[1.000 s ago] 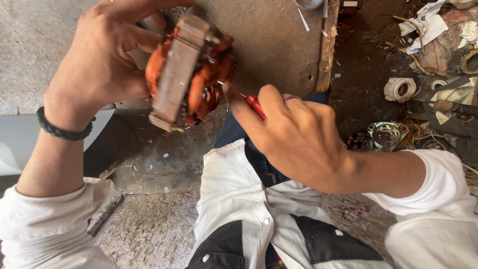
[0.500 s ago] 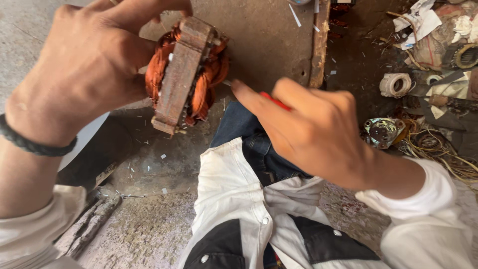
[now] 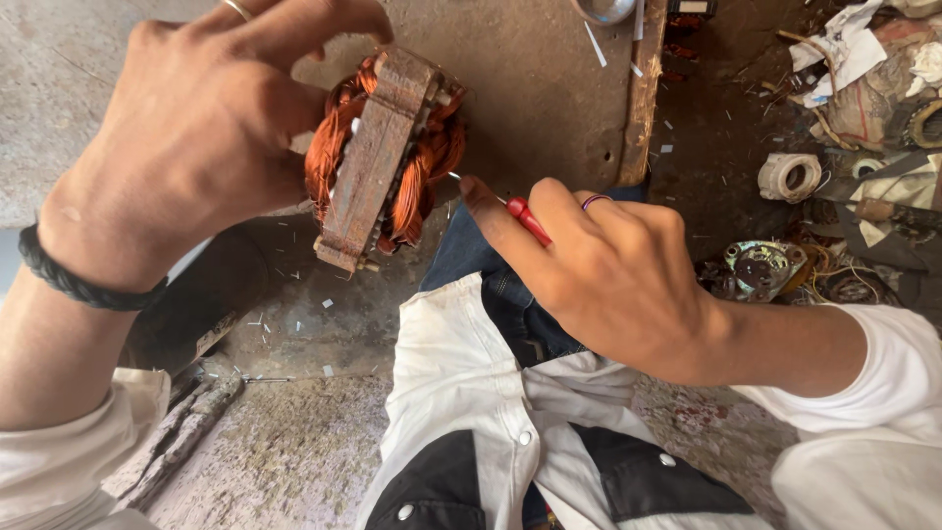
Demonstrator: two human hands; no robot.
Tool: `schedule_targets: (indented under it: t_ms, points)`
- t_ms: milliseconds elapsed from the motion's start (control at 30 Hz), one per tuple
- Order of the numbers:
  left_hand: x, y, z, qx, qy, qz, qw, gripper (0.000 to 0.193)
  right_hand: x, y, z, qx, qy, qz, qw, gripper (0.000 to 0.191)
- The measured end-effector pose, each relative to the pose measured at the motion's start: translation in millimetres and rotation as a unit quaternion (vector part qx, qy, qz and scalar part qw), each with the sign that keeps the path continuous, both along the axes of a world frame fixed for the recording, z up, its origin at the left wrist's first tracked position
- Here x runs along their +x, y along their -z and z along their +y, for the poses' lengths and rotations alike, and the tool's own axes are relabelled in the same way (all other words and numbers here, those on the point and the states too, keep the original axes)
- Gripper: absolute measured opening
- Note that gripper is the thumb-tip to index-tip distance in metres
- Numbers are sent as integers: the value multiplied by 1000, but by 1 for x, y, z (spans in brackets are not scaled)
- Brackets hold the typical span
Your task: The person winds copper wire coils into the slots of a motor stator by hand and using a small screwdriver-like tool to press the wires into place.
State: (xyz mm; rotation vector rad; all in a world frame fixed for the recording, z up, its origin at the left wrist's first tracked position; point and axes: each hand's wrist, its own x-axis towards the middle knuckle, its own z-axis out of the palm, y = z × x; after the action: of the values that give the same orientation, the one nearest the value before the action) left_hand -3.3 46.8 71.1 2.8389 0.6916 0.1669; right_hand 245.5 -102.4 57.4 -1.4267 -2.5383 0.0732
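Motor stator (image 3: 385, 162) left of screwdriver (image 3: 527, 220), scrap (image 3: 790, 177) right

One motor stator (image 3: 378, 162) wound with copper wire sits in the fingers of the left hand (image 3: 196, 147), two hands being in view in all. One red-handled tool (image 3: 528, 220) lies under the right hand's (image 3: 618, 280) fingers. Two rings show, one on each hand, and one black bracelet (image 3: 74, 285) behind the left fingers. One white tape roll (image 3: 790, 177) lies well beyond the right fingers.
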Motion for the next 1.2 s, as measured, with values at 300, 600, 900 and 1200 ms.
schedule_targets:
  t_ms: [300, 600, 900, 1200]
  points:
    - [3, 0, -2, -14, -16, -29, 999, 22, 5, -2, 0, 33, 11, 48, 998, 39]
    - [-9, 15, -7, -72, -52, -83, 993, 22, -2, 20, 15, 1, -11, 37, 999, 28]
    - [-13, 33, 5, -174, -10, -171, 970, 30, -10, 5, 6, 27, 5, -28, 999, 36]
    - [0, 9, -1, -41, -32, -16, 998, 15, 9, 11, -5, -27, 8, 104, 994, 40]
